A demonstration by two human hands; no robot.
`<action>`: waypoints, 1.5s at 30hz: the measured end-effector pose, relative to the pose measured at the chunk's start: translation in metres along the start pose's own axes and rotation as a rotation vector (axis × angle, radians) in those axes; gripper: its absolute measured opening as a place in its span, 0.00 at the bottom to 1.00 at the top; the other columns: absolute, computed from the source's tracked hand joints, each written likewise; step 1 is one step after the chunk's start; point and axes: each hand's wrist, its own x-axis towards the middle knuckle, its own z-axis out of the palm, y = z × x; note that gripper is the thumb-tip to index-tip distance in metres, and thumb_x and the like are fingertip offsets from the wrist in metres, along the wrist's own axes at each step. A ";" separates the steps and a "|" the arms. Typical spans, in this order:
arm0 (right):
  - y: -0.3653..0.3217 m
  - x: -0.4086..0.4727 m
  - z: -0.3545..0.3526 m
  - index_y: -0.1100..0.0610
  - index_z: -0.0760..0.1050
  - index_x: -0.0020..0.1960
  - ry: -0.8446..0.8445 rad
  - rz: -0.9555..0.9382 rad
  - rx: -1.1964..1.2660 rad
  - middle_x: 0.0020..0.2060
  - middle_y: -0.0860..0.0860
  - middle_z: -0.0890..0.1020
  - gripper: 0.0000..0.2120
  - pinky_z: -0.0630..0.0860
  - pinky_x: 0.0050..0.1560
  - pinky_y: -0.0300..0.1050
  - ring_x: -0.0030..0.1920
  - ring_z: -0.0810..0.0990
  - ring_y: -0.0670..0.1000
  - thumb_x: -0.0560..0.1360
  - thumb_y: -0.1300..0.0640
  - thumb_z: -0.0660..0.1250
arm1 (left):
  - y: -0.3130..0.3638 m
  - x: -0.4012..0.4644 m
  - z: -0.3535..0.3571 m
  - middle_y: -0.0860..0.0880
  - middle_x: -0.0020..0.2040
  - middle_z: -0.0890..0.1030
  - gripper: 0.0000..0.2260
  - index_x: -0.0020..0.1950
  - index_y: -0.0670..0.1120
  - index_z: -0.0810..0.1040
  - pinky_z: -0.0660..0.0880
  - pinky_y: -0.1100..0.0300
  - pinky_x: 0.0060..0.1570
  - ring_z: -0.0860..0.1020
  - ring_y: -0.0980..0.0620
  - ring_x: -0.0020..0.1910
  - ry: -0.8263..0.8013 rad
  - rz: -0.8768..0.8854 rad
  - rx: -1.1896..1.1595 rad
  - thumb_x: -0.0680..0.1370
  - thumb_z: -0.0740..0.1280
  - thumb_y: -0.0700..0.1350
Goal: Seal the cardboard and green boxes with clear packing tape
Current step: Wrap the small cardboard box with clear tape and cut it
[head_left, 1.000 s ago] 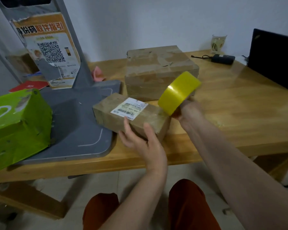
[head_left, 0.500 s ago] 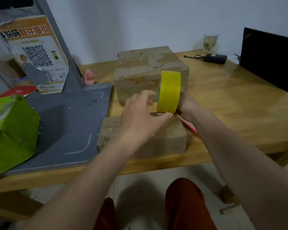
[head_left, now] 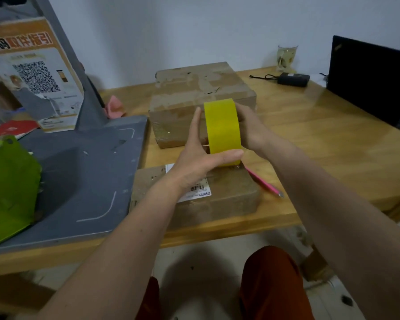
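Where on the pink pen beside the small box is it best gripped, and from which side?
Grip the pen near its free near end, coming from above and the right. It lies flat and slanted on the table, its far end tucked under the tape roll and the right hand, its left side close to the small box. Only the near end looks clear, so a pinch across the thin barrel seems best.

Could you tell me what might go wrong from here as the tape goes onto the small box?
1. Both hands, left and right, hold the tape roll, so nothing steadies the small box near the table edge; it may slide.
2. The pink pen beside the box could get knocked off.
3. Tape may cover the label.
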 end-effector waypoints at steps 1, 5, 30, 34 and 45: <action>-0.001 -0.002 -0.001 0.60 0.71 0.62 0.017 0.000 -0.016 0.45 0.48 0.78 0.12 0.77 0.42 0.37 0.42 0.78 0.41 0.80 0.66 0.61 | 0.000 0.000 0.001 0.62 0.56 0.75 0.54 0.80 0.55 0.49 0.75 0.72 0.47 0.77 0.72 0.49 0.010 0.005 -0.031 0.62 0.77 0.50; 0.014 -0.013 -0.022 0.54 0.71 0.64 0.193 0.104 0.012 0.53 0.52 0.80 0.15 0.80 0.47 0.46 0.49 0.81 0.50 0.80 0.65 0.60 | -0.002 0.002 0.004 0.54 0.61 0.78 0.55 0.78 0.59 0.54 0.79 0.57 0.54 0.79 0.56 0.59 0.015 -0.012 -0.156 0.60 0.83 0.49; 0.029 -0.125 -0.043 0.48 0.78 0.52 0.219 0.050 -0.488 0.31 0.50 0.81 0.08 0.72 0.29 0.47 0.29 0.76 0.52 0.79 0.59 0.63 | -0.007 0.012 0.002 0.50 0.61 0.79 0.50 0.77 0.57 0.57 0.81 0.45 0.51 0.83 0.48 0.53 0.050 -0.132 -0.416 0.61 0.80 0.48; 0.013 -0.129 -0.049 0.51 0.81 0.55 0.107 0.076 -0.509 0.26 0.42 0.77 0.11 0.68 0.28 0.30 0.26 0.73 0.40 0.78 0.61 0.65 | -0.007 0.012 0.003 0.50 0.61 0.79 0.45 0.78 0.56 0.57 0.81 0.47 0.50 0.84 0.49 0.52 0.060 -0.127 -0.417 0.65 0.77 0.45; 0.002 -0.108 -0.021 0.48 0.80 0.58 0.142 0.013 -1.064 0.51 0.47 0.80 0.12 0.71 0.44 0.47 0.49 0.74 0.49 0.79 0.57 0.63 | -0.004 0.010 0.005 0.49 0.62 0.79 0.47 0.77 0.59 0.57 0.81 0.45 0.52 0.83 0.47 0.52 0.078 -0.131 -0.409 0.63 0.78 0.46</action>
